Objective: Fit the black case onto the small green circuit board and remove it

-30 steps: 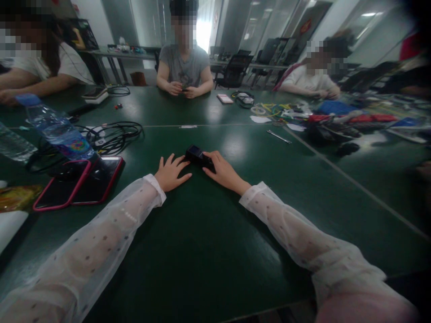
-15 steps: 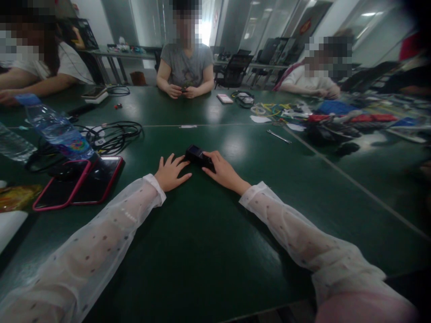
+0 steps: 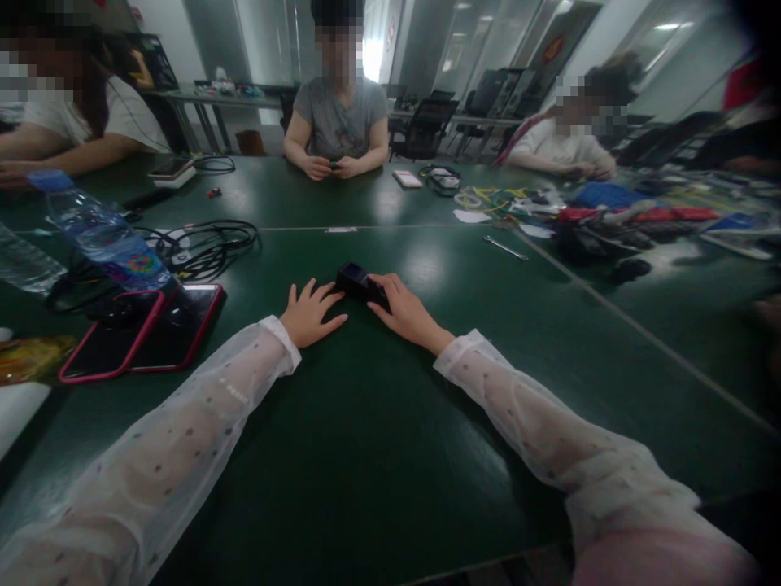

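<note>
A small black device (image 3: 352, 281) with a dark screen on its upper face lies on the green table, in the middle of the head view. My right hand (image 3: 401, 306) grips its right end, thumb on the near side and fingers over the top. Flat on the table to the left, my left hand (image 3: 309, 312) has its fingers spread. Its fingertips come close to the device's left end; I cannot tell whether they touch it. Both my arms are in sheer white dotted sleeves.
Left of me are two red-edged phones (image 3: 176, 330), a tilted water bottle (image 3: 103, 236) and coiled black cable (image 3: 220, 244). A wrench (image 3: 505, 248) lies right of centre, with cables and a blue cloth-like item (image 3: 610, 195) beyond. Several people sit around the table.
My right fingers have shifted very slightly on the black device. My left hand and the device stay in place.
</note>
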`<state>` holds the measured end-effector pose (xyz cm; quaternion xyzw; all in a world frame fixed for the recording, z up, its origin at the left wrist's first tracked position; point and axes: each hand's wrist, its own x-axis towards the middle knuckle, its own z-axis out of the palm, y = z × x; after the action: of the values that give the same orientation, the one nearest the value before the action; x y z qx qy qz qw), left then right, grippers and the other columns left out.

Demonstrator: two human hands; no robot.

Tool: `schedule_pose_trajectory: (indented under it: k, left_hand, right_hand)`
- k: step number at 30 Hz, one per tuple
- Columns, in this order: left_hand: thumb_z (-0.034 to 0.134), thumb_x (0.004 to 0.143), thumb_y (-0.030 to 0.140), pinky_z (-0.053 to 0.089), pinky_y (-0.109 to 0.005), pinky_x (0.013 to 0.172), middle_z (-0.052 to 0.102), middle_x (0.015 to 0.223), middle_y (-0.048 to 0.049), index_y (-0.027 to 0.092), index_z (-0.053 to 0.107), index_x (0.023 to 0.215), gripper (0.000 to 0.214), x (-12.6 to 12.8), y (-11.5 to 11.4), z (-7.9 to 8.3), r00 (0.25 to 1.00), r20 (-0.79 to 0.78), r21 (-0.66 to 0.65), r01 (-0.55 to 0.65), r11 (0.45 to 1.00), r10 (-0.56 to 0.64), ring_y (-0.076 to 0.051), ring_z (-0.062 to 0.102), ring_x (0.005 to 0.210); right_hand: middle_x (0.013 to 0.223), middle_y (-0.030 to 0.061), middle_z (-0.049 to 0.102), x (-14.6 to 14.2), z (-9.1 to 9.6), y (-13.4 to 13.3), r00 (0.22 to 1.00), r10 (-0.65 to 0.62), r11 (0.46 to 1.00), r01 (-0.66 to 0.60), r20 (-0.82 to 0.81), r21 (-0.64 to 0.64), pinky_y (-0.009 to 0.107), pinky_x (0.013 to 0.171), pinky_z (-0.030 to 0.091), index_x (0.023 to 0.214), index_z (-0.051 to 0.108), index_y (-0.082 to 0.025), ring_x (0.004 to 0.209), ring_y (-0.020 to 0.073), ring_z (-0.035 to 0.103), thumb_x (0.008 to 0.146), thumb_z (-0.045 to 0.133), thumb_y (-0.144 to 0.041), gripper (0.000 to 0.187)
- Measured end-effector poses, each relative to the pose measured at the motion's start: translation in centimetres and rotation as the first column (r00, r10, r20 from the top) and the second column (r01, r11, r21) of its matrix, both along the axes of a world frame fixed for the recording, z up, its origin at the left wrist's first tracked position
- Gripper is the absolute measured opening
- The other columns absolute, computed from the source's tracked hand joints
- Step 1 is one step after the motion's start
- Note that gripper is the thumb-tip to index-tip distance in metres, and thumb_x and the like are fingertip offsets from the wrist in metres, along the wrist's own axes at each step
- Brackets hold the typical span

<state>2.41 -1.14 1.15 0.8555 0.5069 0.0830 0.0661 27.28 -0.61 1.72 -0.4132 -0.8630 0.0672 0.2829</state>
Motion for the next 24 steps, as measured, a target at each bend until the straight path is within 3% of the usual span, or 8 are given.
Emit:
schedule_pose_trajectory:
  k: [5, 10, 13, 19, 24]
  left_hand:
    - [0.035, 0.096, 0.062, 0.013, -0.072, 0.111, 0.031, 0.158, -0.0049, 0.031, 0.039, 0.147, 0.060, -0.1, 0.0, 0.1, 1.000, 0.001, -0.009, 0.011, 1.000, -0.011, -0.042, 0.018, 0.145]
    - [0.034, 0.096, 0.062, 0.015, -0.074, 0.109, 0.032, 0.158, -0.0067, 0.028, 0.040, 0.147, 0.061, -0.1, 0.0, 0.1, 1.000, -0.007, -0.008, 0.015, 1.000, -0.015, -0.043, 0.019, 0.145]
    - [0.032, 0.096, 0.063, 0.015, -0.073, 0.110, 0.031, 0.158, -0.0060, 0.029, 0.039, 0.148, 0.062, -0.2, 0.1, 0.1, 1.000, -0.009, -0.014, 0.021, 1.000, -0.021, -0.042, 0.019, 0.145]
    - [0.030, 0.096, 0.065, 0.014, -0.072, 0.111, 0.030, 0.159, -0.0051, 0.030, 0.038, 0.148, 0.063, -0.4, 0.2, 0.0, 1.000, -0.005, -0.017, 0.030, 0.999, -0.030, -0.041, 0.018, 0.146]
    - [0.030, 0.096, 0.066, 0.014, -0.072, 0.112, 0.030, 0.159, -0.0049, 0.030, 0.038, 0.148, 0.064, -0.4, 0.3, -0.1, 1.000, -0.001, -0.019, 0.030, 0.999, -0.030, -0.041, 0.018, 0.146]
  right_hand:
    - [0.131, 0.0136, 0.047, 0.0, 0.2, -0.4, 0.989, -0.086, 0.990, 0.098, -0.119, 0.098, 0.051, 0.094, 0.053, 0.145, 0.028, -0.027, 0.116, 0.0291, 0.055, 0.095, 0.048, -0.035, 0.055]
    - [0.135, 0.0156, 0.044, 1.4, 0.2, 0.5, 0.940, -0.261, 0.926, 0.308, -0.220, 0.220, 0.055, 0.098, 0.050, 0.147, 0.024, -0.025, 0.127, 0.0317, 0.047, 0.095, 0.046, -0.038, 0.058]
    - [0.132, 0.0158, 0.046, 2.9, -0.1, 1.8, 0.930, -0.306, 0.911, 0.348, -0.204, 0.220, 0.051, 0.094, 0.052, 0.142, 0.033, -0.022, 0.122, 0.0307, 0.051, 0.094, 0.047, -0.037, 0.053]
    - [0.127, 0.0185, 0.049, 4.9, -0.8, 3.6, 0.801, -0.503, 0.816, 0.564, -0.325, 0.126, 0.053, 0.094, 0.050, 0.136, 0.039, -0.015, 0.117, 0.0321, 0.053, 0.090, 0.048, -0.034, 0.050]
    - [0.125, 0.0211, 0.049, 5.0, -1.2, 3.8, 0.770, -0.559, 0.784, 0.612, -0.306, 0.107, 0.052, 0.094, 0.049, 0.131, 0.044, -0.011, 0.115, 0.0319, 0.054, 0.088, 0.051, -0.031, 0.048]
